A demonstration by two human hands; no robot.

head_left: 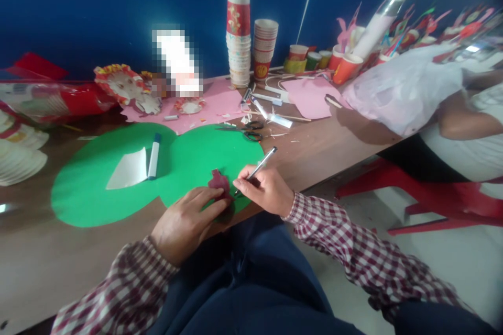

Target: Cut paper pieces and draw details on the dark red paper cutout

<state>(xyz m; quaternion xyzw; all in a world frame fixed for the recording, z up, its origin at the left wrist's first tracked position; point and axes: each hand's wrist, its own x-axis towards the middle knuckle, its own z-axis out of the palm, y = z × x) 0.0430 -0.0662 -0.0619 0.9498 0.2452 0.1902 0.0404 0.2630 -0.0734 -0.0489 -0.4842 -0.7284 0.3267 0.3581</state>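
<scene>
My right hand (263, 186) is closed around a silver pen (262, 164). The pen leans back to the right, and its dark tip points down at green paper (196, 152). Just left of the tip lies a small dark red cut-out (219, 182), partly covered by fingers. My left hand (186, 222) rests palm down, its outstretched fingers pressing the cut-out onto the green paper. On the left part of that paper are a white piece of paper (129, 170) and a white marker with a dark blue cap (154, 157).
Black-handled scissors (253, 131) lie at the paper's far edge, near markers (271, 112) and scraps on pink paper (216, 97). Stacked paper cups (238, 47) stand by the blue wall. A plastic bag (404, 89) and a person's arm (469, 120) are at right, above a red stool (432, 193).
</scene>
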